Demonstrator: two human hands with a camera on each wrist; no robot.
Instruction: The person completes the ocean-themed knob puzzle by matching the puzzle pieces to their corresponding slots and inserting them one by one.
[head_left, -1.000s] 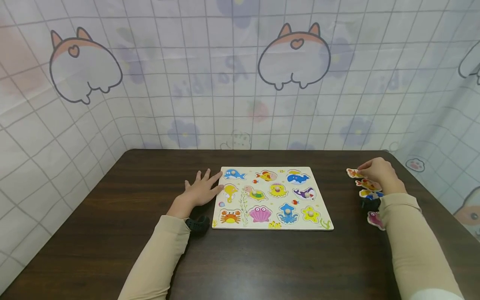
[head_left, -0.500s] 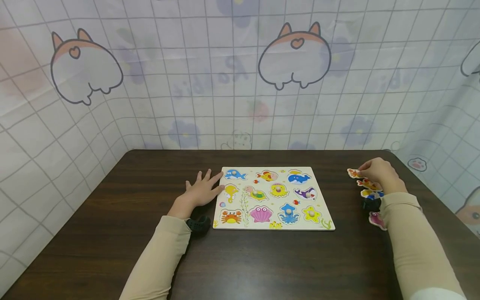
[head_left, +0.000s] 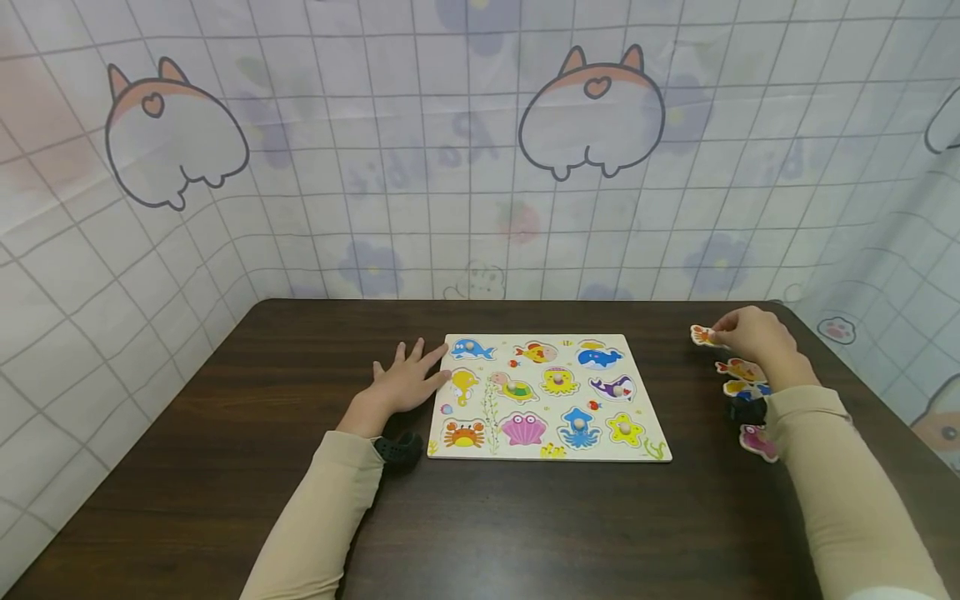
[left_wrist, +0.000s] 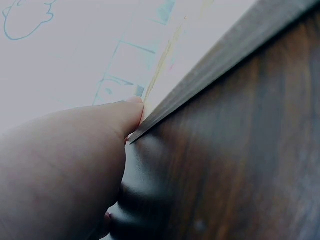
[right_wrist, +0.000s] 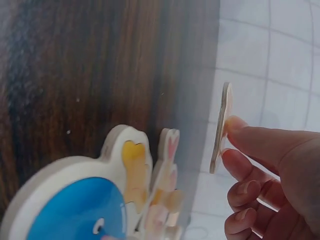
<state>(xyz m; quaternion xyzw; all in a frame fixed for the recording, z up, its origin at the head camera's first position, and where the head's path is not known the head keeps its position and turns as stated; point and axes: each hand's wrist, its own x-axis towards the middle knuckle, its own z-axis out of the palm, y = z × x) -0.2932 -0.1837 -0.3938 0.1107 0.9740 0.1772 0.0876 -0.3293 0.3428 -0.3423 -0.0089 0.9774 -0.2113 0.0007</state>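
My right hand pinches a small orange crab puzzle piece between thumb and index finger, above the table's right side. In the right wrist view the crab piece appears nearly edge-on, its other fingers curled below the thumb. A yellow-red fish piece, a blue-and-yellow whale piece and a pink piece lie near the right forearm. My left hand rests with fingers spread, thumb and index at the left edge of the sea-animal puzzle board; the left wrist view shows the thumb against that edge.
The board carries colourful sea animals, several with round wooden knobs, such as the yellow star. It lies mid-table on the dark wooden table. A white checked cloth hangs behind the table and along both sides.
My right hand has raised the crab piece and drawn it slightly away from the fish piece. The left hand stays at the board's edge.
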